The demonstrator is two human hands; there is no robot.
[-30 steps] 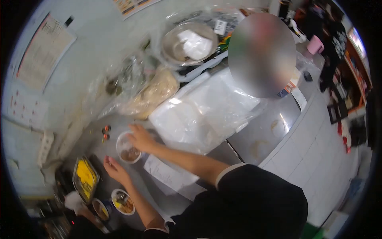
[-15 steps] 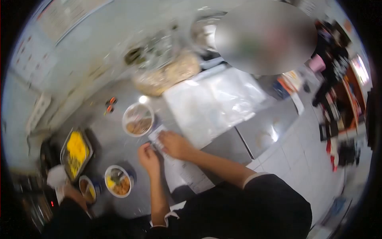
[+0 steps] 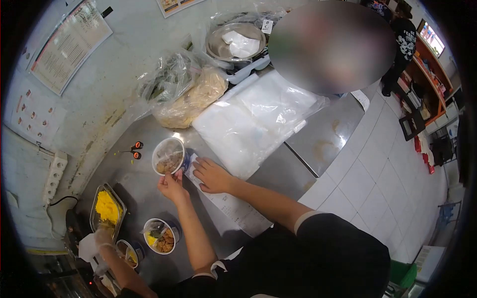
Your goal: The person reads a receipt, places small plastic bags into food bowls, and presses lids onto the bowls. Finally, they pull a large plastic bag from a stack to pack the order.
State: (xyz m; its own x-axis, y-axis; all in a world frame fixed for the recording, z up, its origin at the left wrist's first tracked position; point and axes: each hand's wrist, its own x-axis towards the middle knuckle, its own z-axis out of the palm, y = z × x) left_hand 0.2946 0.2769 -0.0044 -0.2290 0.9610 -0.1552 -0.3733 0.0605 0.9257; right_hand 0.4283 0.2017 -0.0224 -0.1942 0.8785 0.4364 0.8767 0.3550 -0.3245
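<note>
A round paper bowl (image 3: 187, 162) with a blue outside, a white rim and brown food in it stands on the metal table. My left hand (image 3: 172, 188) is at its near edge, fingertips closed on the rim. Beside the bowl, a long strip of printed receipt paper (image 3: 229, 205) runs toward my body. My right hand (image 3: 213, 176) lies flat on the upper part of this strip, fingers spread. Nearer to me, a second paper bowl (image 3: 178, 234) contains yellow and brown food and a small clear packet.
At lower left, a co-worker's gloved hand (image 3: 103, 239) is beside a metal tray (image 3: 122, 204) of yellow food and a third bowl (image 3: 140, 253). Orange-handled scissors (image 3: 136, 150) lie at the left. Clear plastic sheets (image 3: 248, 124) and a bag of beige food (image 3: 191, 102) lie behind.
My left hand has moved from the receipt strip up and left to the bowl's rim. My right hand stays on the paper. The co-worker's hand has moved toward the tray.
</note>
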